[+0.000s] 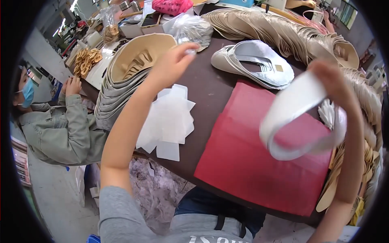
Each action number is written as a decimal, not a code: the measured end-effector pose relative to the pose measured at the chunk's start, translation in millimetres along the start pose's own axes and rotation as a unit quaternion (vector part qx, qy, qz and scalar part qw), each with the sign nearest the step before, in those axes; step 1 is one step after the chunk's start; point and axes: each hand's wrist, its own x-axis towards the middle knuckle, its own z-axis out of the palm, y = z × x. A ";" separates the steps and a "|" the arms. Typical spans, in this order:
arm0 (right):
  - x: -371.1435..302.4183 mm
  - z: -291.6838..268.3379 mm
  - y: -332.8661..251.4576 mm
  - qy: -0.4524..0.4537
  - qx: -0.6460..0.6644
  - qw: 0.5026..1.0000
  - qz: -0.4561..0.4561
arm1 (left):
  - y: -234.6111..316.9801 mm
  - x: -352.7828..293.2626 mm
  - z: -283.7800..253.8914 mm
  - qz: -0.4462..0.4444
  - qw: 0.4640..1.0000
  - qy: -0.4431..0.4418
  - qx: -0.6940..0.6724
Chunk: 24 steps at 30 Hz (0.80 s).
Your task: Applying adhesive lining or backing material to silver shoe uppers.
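My right hand (330, 79), smeared by motion, grips a white shoe upper (275, 117) by its edge. The upper hangs as an open loop above a red mat (239, 150). My left hand (174, 58) is raised over the dark table (206, 95), fingers pinched together. Something small and pale shows at its fingertips, too small to name. Close to that hand lies a clear plastic bag (190, 28). Under my left forearm a nested stack of beige-lined shoe uppers (121, 77) stands beside overlapping translucent white sheets (170, 121). Silvery uppers (259, 60) lie piled beyond the mat.
Long rows of nested beige uppers (279, 34) curve along the far and right table edges. Tan shoe-shaped pieces (338, 182) and a small white bundle (326, 113) lie at the right. A masked person (60, 129) sits at the left, near wooden-coloured pieces (87, 60).
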 end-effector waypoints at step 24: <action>-38.3 303.1 -259.8 -0.262 -0.069 0.963 -0.001 | -100.0 -170.6 -103.1 -0.176 0.934 -0.308 -0.040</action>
